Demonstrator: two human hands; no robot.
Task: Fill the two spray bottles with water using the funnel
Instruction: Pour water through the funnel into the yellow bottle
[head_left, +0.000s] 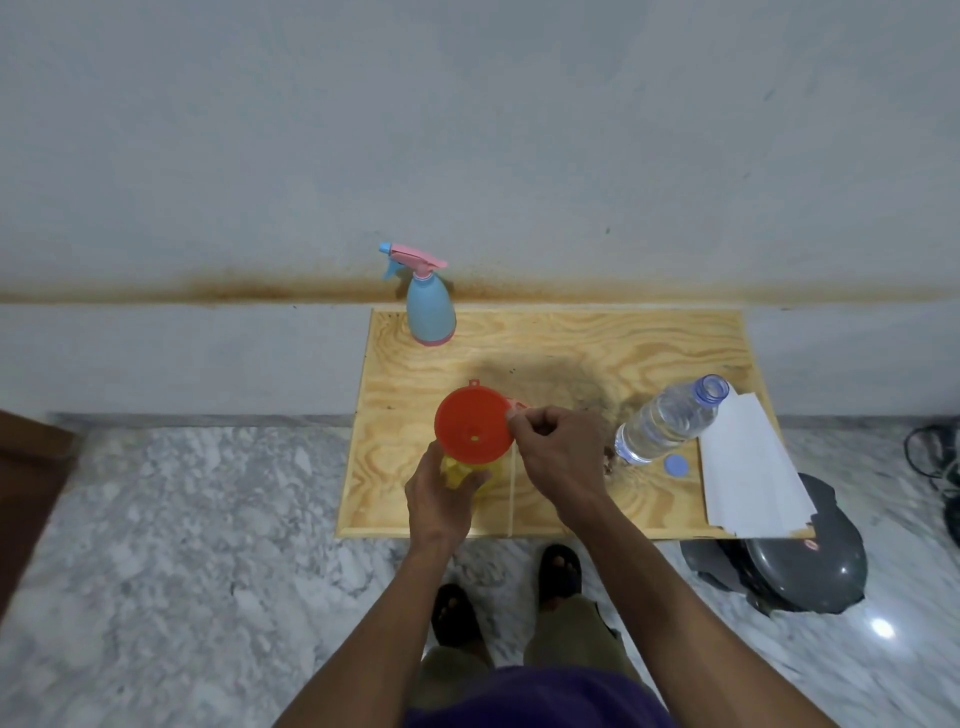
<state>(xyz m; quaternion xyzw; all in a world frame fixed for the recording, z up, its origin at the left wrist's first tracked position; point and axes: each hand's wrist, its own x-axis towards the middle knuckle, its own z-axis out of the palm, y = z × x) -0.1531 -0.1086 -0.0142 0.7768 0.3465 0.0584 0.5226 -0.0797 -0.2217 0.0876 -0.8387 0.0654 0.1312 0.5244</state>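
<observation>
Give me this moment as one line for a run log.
left hand: holds yellow bottle | right hand: steadies orange funnel on it | water bottle: uncapped, untouched | blue spray bottle: waiting

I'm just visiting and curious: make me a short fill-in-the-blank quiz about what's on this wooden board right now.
1. The funnel sitting on the yellow bottle is ____ in colour.
2. The blue spray bottle stands at the board's ____ edge, by the wall.
3. The water bottle has its cap ____.
4. The yellow bottle is gripped by the ____ hand.

Missing words: orange; far; off; left
</observation>
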